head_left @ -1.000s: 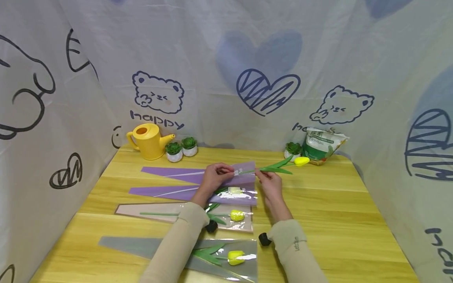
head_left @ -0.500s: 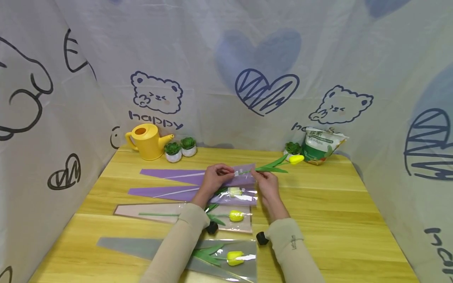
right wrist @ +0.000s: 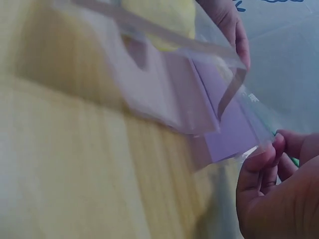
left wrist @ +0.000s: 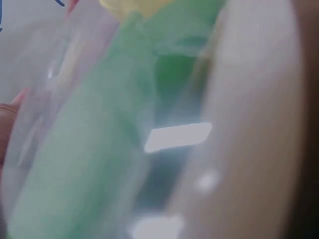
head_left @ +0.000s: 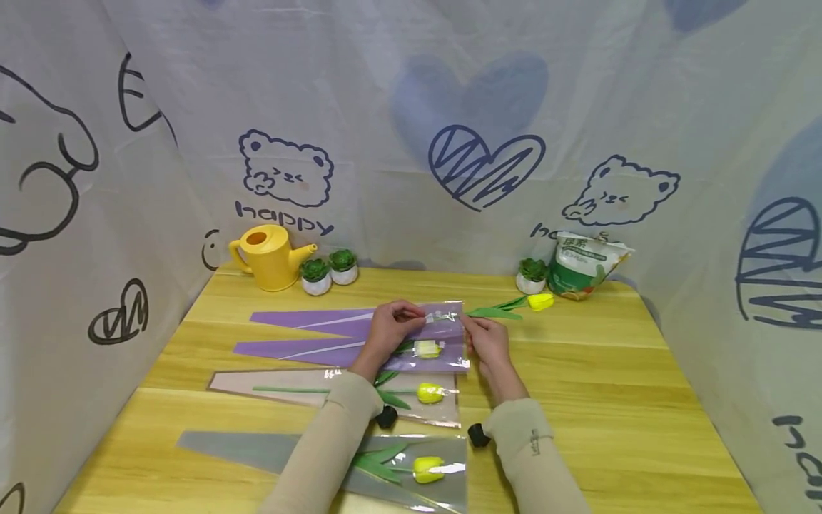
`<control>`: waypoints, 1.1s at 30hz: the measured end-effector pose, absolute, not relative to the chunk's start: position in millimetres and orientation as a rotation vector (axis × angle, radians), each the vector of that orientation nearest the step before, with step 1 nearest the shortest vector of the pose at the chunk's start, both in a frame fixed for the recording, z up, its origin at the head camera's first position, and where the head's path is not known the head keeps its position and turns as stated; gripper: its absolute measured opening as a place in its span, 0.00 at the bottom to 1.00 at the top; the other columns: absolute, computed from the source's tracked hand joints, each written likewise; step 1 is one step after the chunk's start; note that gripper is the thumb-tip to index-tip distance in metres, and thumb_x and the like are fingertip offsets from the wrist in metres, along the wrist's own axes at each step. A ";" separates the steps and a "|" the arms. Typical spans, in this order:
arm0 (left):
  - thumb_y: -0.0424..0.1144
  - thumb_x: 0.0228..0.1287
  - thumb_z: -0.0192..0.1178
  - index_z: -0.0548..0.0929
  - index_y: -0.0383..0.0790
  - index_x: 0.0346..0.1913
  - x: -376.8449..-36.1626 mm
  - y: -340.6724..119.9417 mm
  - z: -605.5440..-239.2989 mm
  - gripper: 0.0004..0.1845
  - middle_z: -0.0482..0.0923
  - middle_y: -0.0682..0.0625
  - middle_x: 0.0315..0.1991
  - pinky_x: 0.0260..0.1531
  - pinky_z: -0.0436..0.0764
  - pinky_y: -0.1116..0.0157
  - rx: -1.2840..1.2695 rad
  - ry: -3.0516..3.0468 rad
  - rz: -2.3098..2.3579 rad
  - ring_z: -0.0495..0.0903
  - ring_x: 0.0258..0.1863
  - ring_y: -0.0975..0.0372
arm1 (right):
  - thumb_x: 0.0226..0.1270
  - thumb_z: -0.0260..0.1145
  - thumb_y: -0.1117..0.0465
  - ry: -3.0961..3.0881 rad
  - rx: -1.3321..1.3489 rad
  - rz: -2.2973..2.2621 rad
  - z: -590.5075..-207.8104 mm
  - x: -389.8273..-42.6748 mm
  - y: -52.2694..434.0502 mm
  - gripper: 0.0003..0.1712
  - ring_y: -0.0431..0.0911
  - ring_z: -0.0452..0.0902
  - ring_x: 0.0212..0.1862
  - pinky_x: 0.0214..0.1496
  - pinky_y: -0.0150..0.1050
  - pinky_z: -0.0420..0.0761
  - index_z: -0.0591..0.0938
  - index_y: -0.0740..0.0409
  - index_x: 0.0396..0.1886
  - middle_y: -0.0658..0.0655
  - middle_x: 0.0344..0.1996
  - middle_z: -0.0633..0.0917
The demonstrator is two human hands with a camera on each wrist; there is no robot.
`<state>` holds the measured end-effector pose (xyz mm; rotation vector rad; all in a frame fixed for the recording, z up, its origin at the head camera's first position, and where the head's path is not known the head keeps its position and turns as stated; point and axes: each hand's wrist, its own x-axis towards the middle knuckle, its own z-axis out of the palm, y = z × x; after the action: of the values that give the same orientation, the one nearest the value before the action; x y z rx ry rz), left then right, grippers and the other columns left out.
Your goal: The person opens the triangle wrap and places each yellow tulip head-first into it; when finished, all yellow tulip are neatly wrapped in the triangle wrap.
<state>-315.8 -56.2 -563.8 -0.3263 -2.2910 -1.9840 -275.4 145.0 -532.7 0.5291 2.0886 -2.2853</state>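
Note:
A purple flower sleeve (head_left: 308, 317) with a clear front lies farthest back in a row of wrapped sleeves. My left hand (head_left: 392, 332) pinches its clear film near the open right end. My right hand (head_left: 489, 346) pinches the film's corner at the mouth, thumb against index finger in the right wrist view. A yellow artificial tulip (head_left: 541, 302) points right, its green leaves (head_left: 497, 313) outside the sleeve. Its stem runs into the mouth beside my right fingertips (right wrist: 279, 142). The left wrist view is mostly blurred film and a green leaf (left wrist: 94, 144).
Nearer me lie another purple sleeve (head_left: 282, 348) with a pale tulip, a pink sleeve (head_left: 240, 380) and a grey sleeve (head_left: 237, 442) with yellow tulips. Along the back stand a yellow watering can (head_left: 270, 260), small potted succulents (head_left: 316, 275) and a green-white bag (head_left: 581, 268).
The tulip has shifted left, its stem deeper at the sleeve's mouth, and its bloom has dropped slightly. My right hand moved left, then from the stem to the film's edge. My left hand stays put.

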 end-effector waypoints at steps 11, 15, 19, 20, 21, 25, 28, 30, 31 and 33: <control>0.26 0.58 0.74 0.90 0.31 0.39 -314.5 -55.9 -565.2 0.07 0.90 0.39 0.36 0.36 0.82 0.73 -0.359 -2.356 -1.950 0.83 0.29 0.71 | 0.71 0.69 0.66 2.015 0.609 -2.312 -539.3 -269.8 148.0 0.19 0.38 0.71 0.21 0.20 0.28 0.74 0.83 0.75 0.55 0.52 0.24 0.83; 0.26 0.58 0.74 0.90 0.31 0.40 -313.6 -55.3 -565.2 0.07 0.90 0.39 0.36 0.37 0.82 0.74 -0.340 -2.364 -1.959 0.83 0.29 0.71 | 0.71 0.70 0.66 2.029 0.593 -2.312 -540.1 -269.7 148.9 0.19 0.38 0.72 0.21 0.21 0.27 0.75 0.83 0.74 0.55 0.53 0.25 0.84; 0.26 0.58 0.74 0.89 0.30 0.41 -312.4 -55.4 -565.1 0.08 0.89 0.36 0.38 0.37 0.82 0.74 -0.340 -2.350 -1.979 0.84 0.30 0.69 | 0.71 0.69 0.66 2.060 0.571 -2.291 -540.1 -270.3 149.4 0.18 0.38 0.72 0.21 0.21 0.28 0.75 0.84 0.74 0.55 0.53 0.26 0.84; 0.26 0.58 0.74 0.89 0.29 0.41 -311.9 -55.6 -565.2 0.08 0.89 0.35 0.38 0.37 0.82 0.74 -0.346 -2.342 -1.985 0.84 0.30 0.68 | 0.71 0.69 0.65 2.071 0.568 -2.282 -539.5 -270.4 149.9 0.18 0.38 0.72 0.22 0.22 0.28 0.76 0.84 0.73 0.56 0.53 0.26 0.84; 0.25 0.58 0.74 0.89 0.28 0.41 -309.6 -55.8 -561.2 0.09 0.89 0.33 0.39 0.37 0.82 0.75 -0.352 -2.339 -1.995 0.85 0.31 0.65 | 0.71 0.69 0.65 2.085 0.566 -2.272 -538.9 -270.6 150.7 0.18 0.38 0.73 0.23 0.22 0.28 0.76 0.84 0.72 0.56 0.53 0.27 0.84; 0.25 0.59 0.73 0.89 0.28 0.41 -310.3 -56.4 -561.9 0.08 0.89 0.34 0.38 0.36 0.82 0.75 -0.356 -2.332 -1.999 0.85 0.31 0.65 | 0.72 0.70 0.64 2.170 0.543 -2.227 -532.1 -272.2 162.4 0.19 0.40 0.76 0.27 0.26 0.28 0.79 0.84 0.69 0.58 0.58 0.36 0.86; 0.25 0.59 0.73 0.90 0.30 0.40 -313.7 -56.8 -566.5 0.07 0.89 0.37 0.37 0.37 0.82 0.74 -0.348 -2.340 -1.988 0.84 0.30 0.70 | 0.72 0.70 0.62 2.317 0.529 -2.165 -524.8 -275.0 180.6 0.19 0.38 0.79 0.33 0.32 0.27 0.80 0.85 0.68 0.57 0.55 0.41 0.88; 0.25 0.59 0.73 0.90 0.30 0.41 -314.2 -57.2 -566.9 0.07 0.89 0.37 0.38 0.37 0.82 0.74 -0.347 -2.342 -1.989 0.84 0.29 0.71 | 0.72 0.70 0.60 2.438 0.529 -2.101 -520.7 -276.7 195.4 0.18 0.38 0.79 0.38 0.38 0.27 0.81 0.86 0.66 0.57 0.53 0.41 0.88; 0.25 0.59 0.73 0.90 0.30 0.41 -314.3 -57.4 -566.9 0.07 0.89 0.37 0.38 0.37 0.82 0.74 -0.347 -2.341 -1.988 0.83 0.29 0.71 | 0.72 0.70 0.60 2.489 0.535 -2.063 -519.7 -277.8 203.3 0.18 0.38 0.80 0.41 0.42 0.27 0.81 0.86 0.65 0.57 0.52 0.43 0.88; 0.25 0.58 0.74 0.90 0.30 0.40 -314.4 -57.4 -567.0 0.08 0.89 0.36 0.38 0.36 0.82 0.74 -0.346 -2.337 -1.988 0.83 0.29 0.70 | 0.73 0.70 0.59 2.585 0.526 -1.989 -517.7 -279.7 219.0 0.18 0.43 0.80 0.48 0.50 0.31 0.80 0.86 0.65 0.57 0.57 0.49 0.88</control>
<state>-314.4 -57.4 -567.0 -0.3461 -2.3371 -1.9882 -279.7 219.0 -517.7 0.5261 2.5854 -1.9887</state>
